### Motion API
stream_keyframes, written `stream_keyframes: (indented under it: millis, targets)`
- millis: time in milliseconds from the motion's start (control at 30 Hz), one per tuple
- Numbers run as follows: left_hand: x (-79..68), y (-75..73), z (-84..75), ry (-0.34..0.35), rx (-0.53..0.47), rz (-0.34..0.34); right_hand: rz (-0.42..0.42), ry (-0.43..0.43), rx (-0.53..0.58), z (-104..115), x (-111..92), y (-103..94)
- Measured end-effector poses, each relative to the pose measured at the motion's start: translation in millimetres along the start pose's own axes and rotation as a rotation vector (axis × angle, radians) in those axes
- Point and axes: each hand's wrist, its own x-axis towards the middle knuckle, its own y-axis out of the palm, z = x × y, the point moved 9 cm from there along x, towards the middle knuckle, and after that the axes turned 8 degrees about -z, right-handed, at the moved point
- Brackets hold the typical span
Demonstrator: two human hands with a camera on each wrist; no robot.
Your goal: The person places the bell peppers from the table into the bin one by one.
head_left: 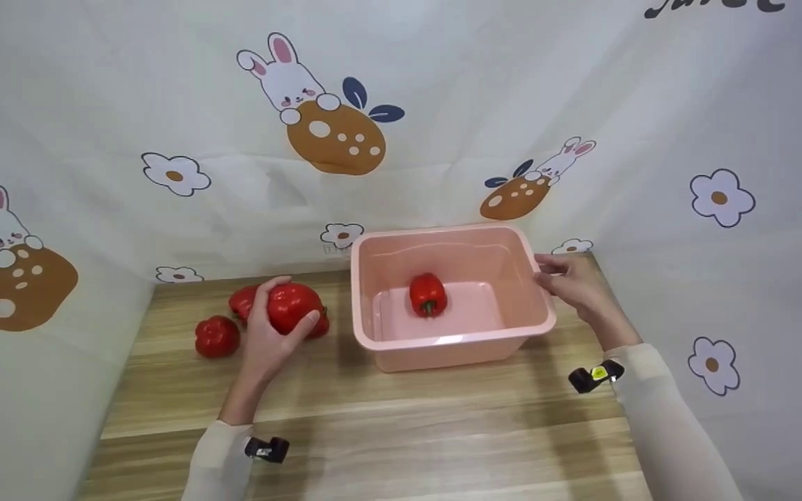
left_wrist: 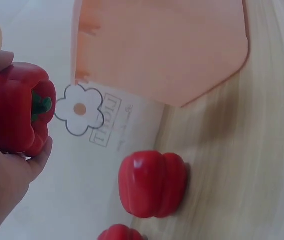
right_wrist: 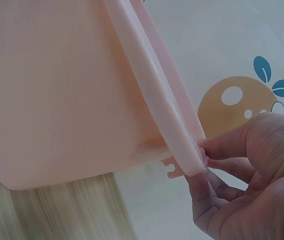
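My left hand [head_left: 270,341] grips a red bell pepper [head_left: 292,306], its thumb on the near side. In the left wrist view the held pepper's green stem faces the pink plastic bin [left_wrist: 162,45], and the pepper appears raised above the table. My right hand [head_left: 575,282] pinches the bin's right rim, as the right wrist view shows the thumb and fingers on the rim [right_wrist: 162,105]. Inside the bin lies one red bell pepper [head_left: 427,292] with its green stem toward me. Other red peppers [head_left: 217,337] rest on the table about my left hand, some partly hidden by it.
The wood-grain table [head_left: 401,424] carries the bin at its back edge. A pale curtain [head_left: 443,132] printed with rabbits and flowers hangs close behind and at both sides. Each sleeve bears a small black device [head_left: 267,449] at the wrist.
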Motion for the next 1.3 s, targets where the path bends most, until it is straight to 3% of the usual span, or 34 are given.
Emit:
stream_keyframes:
  millis: [467, 667, 1100, 1300]
  targets:
    - [8.0, 23.5, -18.7, 0.019, -0.039, 0.047, 0.025, 0.053, 0.0, -7, -2, 5.5]
    - [11.8, 32.0, -24.6, 0.013, -0.059, 0.054, 0.015, 0.026, 0.032, -5, -2, 4.2]
    - [15.8, 58.7, -51.2, 0.077, -0.027, 0.089, 0.01, 0.014, 0.0, -3, -1, 1.8]
    - [20.7, 64.9, -66.6, 0.155, 0.002, 0.12, 0.014, 0.032, 0.005, -3, -1, 3.0]
